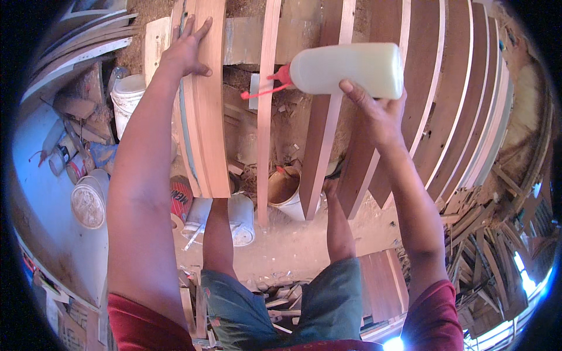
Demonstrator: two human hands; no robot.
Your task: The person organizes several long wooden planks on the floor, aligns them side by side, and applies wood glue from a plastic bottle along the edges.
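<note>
My right hand (pixel 377 111) grips a translucent white squeeze bottle (pixel 345 67), tipped onto its side. Its red nozzle points left, and a red cap dangles from it on a strap above a narrow light wood strip (pixel 266 128). With fingers spread, my left hand (pixel 187 52) lies on a wide wooden board (pixel 208 128) to the left. Along that board's left side runs a thin bluish-grey line. Several darker wooden planks (pixel 322 140) stand on edge in a row to the right, beneath and beyond the bottle.
Under the boards are a bucket with brown contents (pixel 287 190) and a white container (pixel 237 219). A whitish bucket (pixel 126 99) stands at the left, near a blue surface (pixel 47 187) with a tin (pixel 91 202). Scrap wood (pixel 486 263) is heaped at the lower right.
</note>
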